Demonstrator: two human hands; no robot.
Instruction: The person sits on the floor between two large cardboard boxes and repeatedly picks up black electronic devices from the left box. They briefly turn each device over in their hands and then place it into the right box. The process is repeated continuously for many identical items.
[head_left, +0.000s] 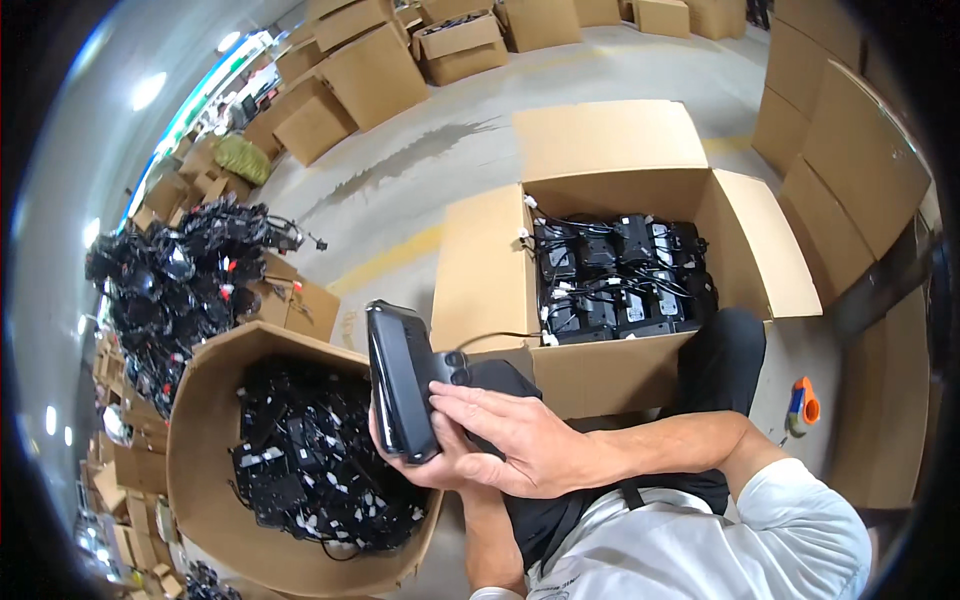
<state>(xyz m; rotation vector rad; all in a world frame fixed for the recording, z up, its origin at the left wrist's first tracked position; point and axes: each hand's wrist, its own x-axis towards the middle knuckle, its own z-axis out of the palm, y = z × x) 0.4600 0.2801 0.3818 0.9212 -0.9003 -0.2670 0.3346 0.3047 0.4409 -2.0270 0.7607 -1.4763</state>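
Between my hands is a black electronic device (400,385), long and flat, with one glossy face and a stubby round-ended part (452,370) on its side. A thin black cable (500,336) runs from that part toward the open box. My left hand (450,462) is wrapped round the device's lower end, partly hidden by my other hand. My right hand (525,440) lies with stretched fingers against the device's side. Several similar black devices (625,275) with cables and white plugs sit in rows in the open cardboard box (600,372) in front of me.
At the left, a cardboard box (205,440) holds a jumble of black parts with white plugs (320,460). Behind it rises a heap of black devices (175,275). An orange tape dispenser (805,405) lies on the floor at my right. Tall cartons (845,150) stand along the right.
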